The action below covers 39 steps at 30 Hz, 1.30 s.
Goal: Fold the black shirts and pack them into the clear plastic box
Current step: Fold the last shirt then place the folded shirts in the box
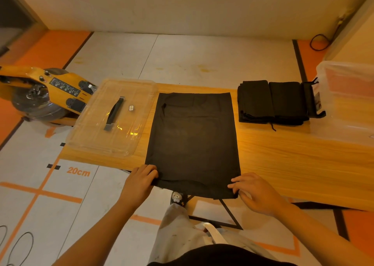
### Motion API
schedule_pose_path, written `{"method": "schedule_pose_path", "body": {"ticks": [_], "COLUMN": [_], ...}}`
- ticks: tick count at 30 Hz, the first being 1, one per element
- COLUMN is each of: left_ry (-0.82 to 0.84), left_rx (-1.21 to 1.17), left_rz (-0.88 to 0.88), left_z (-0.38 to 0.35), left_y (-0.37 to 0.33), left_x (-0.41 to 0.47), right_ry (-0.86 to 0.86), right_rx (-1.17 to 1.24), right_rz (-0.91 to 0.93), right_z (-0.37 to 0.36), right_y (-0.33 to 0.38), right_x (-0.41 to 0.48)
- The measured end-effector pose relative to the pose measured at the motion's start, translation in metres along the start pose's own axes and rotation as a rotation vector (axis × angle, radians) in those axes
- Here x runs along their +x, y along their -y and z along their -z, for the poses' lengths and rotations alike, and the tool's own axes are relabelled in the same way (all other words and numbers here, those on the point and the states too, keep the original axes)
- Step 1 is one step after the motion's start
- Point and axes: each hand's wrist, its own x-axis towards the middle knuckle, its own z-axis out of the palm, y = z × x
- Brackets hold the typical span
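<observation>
Along near edge of wooden table point(283, 154), between lid point(125, 132) and folded stack point(273, 102): black shirt point(193, 136), part-folded, flat, hem overhanging; probably soft, light, limp, slides easily; pinched at both near corners by left hand point(139, 182) and right hand point(258, 194), likely the best hold.

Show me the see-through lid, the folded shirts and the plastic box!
clear lid point(114, 113): head view, on its black handle.
folded black shirts point(287, 102): head view, top of the right-hand stack.
clear plastic box point(344, 104): head view, on its near wall.
</observation>
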Motion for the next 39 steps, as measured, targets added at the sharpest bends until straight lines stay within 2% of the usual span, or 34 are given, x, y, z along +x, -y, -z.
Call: {"method": "schedule_pose_path", "body": {"ticks": [4,7,9,13,19,24,28,31,34,37,39], "left_ry": [0.049,0.022,0.002,-0.019,0.006,0.054,0.075,-0.050,-0.134,-0.022,0.072], "left_rx": [-0.268,-0.566,-0.703,-0.823,-0.859,-0.864,-0.801,-0.616,-0.443,-0.351,-0.256], "left_rz": [0.222,0.422,0.487,0.503,0.457,0.426,0.537,0.613,0.476,0.342,0.300], "left_z": [0.008,0.016,0.026,0.049,0.075,0.083,0.061,0.045,0.027,0.001,-0.021], "left_y": [-0.002,-0.004,-0.004,-0.003,0.020,0.063,0.087,0.086,0.062,0.020,0.006], "left_x": [0.003,0.009,0.015,0.031,0.090,0.203,0.280,0.288,0.264,0.228,0.209], "right_ry": [-0.263,-0.381,-0.423,-0.495,-0.580,-0.667,-0.594,-0.532,-0.412,-0.220,-0.152], "right_rx": [0.021,0.269,0.442,0.599,0.689,0.551,0.419,0.194,-0.054,-0.171,-0.184], "right_rz": [-0.020,-0.187,-0.297,-0.324,-0.385,-0.543,-0.717,-0.687,-0.597,-0.571,-0.555], "right_z": [0.008,0.014,0.020,0.037,0.083,0.133,0.148,0.132,0.099,0.066,0.052], "right_y": [-0.002,0.008,0.015,0.025,0.021,-0.007,-0.032,-0.029,-0.021,-0.023,-0.028], "right_x": [-0.002,-0.001,0.003,0.015,0.067,0.161,0.238,0.259,0.255,0.246,0.240]}}
